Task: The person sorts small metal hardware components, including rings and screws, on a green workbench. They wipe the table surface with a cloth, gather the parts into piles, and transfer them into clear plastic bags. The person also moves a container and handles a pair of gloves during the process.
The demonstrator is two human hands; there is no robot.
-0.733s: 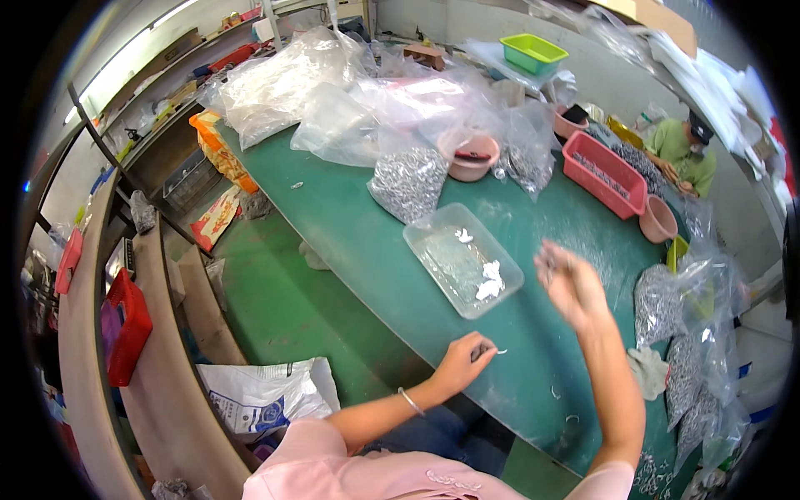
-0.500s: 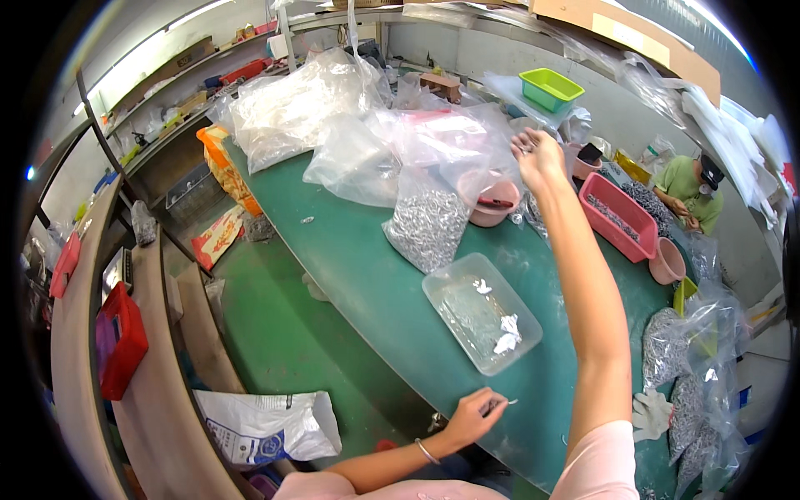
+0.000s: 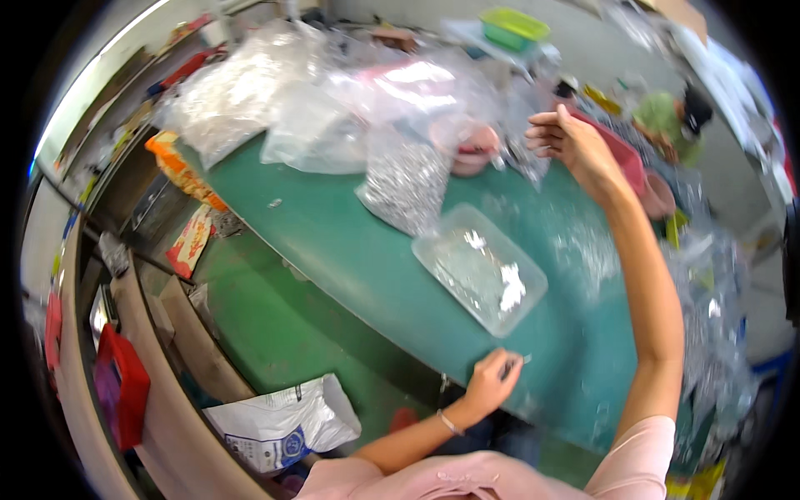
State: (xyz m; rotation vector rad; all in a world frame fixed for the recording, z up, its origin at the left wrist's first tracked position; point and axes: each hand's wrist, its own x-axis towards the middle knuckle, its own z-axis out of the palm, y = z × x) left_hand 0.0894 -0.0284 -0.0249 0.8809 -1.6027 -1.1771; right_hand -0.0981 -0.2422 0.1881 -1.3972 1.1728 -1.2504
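My left hand [image 3: 492, 382] is closed at the table's near edge, below the clear plastic tray. A small dark thing shows between its fingers, with a thin pale tip sticking out; its kind cannot be made out. My right arm reaches far across the table, and my right hand [image 3: 577, 150] is held up with fingers stretched out and apart, slightly blurred, no object visible in it. It is nearest the red bin [image 3: 618, 154] and a clear bag. The translucent tray [image 3: 454, 287] holds a few crumpled white scraps. Behind it leans a clear bag of small silvery metal parts [image 3: 407, 185].
A pink bowl [image 3: 471, 158] stands behind the bag, with large clear plastic bags [image 3: 242, 87] to the left. A green basket [image 3: 515, 32] sits at the back. Another person [image 3: 667, 121] works at far right. A white sack [image 3: 287, 423] lies by the shelves at lower left.
My right hand has gone from bent, gathered fingers to stretched ones and has shifted right. My left hand stays closed. The whole view has tilted and blurred somewhat.
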